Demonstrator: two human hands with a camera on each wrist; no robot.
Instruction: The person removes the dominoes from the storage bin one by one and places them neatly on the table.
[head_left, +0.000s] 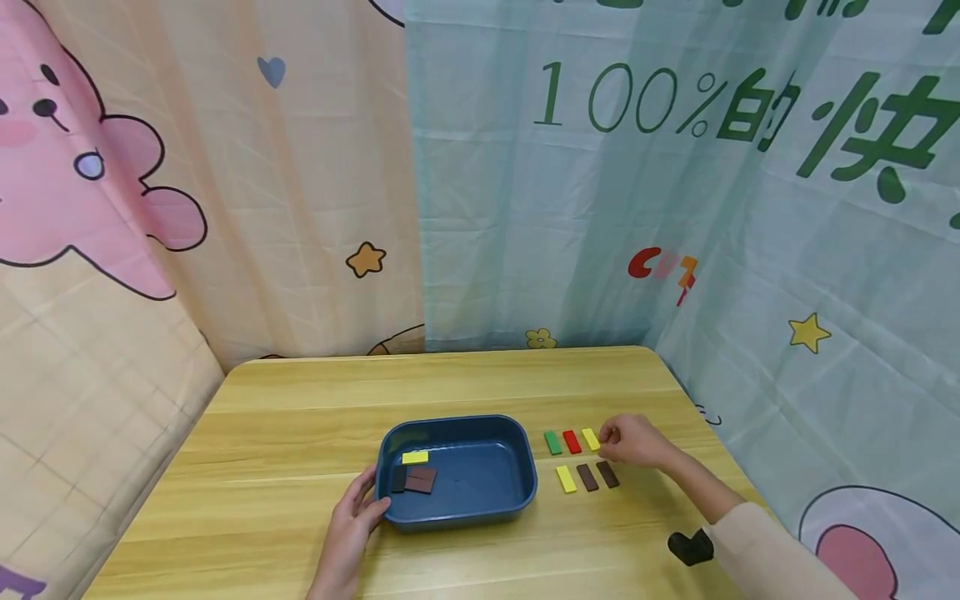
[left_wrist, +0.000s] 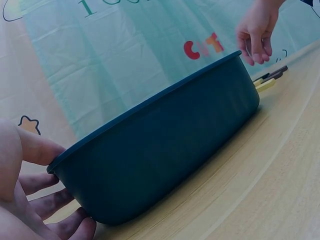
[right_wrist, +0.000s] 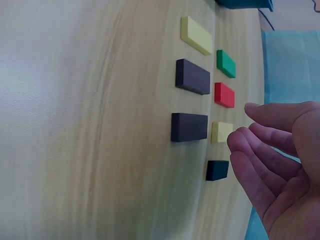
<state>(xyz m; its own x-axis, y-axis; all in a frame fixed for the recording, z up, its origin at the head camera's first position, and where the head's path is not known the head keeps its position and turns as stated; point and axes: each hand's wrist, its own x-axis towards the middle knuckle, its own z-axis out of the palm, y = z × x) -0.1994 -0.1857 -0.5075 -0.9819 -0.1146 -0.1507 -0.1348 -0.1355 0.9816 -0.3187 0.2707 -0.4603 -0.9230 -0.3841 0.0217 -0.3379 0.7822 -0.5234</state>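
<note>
My left hand (head_left: 356, 518) grips the left end of a dark blue plastic bin (head_left: 480, 512), thumb at the rim and fingers against the outer wall. Inside the bin lie a yellow block (head_left: 415, 457), a black block (head_left: 399, 478) and brown blocks (head_left: 421, 479). My right hand (head_left: 636, 440) hovers by the far row of blocks, fingers loosely bent with nothing between them. That row has a green block (right_wrist: 226, 64), a red block (right_wrist: 224, 95), a yellow block (right_wrist: 221, 132) and a black block (right_wrist: 217, 170), the last hidden behind the hand in the head view.
A nearer row holds another yellow block (head_left: 566, 479) and two dark brown blocks (head_left: 587, 477), right of the bin. A small black object (head_left: 691, 548) shows beside the right sleeve (head_left: 765, 550). Printed curtains (head_left: 525, 208) hang behind the wooden table (head_left: 262, 467).
</note>
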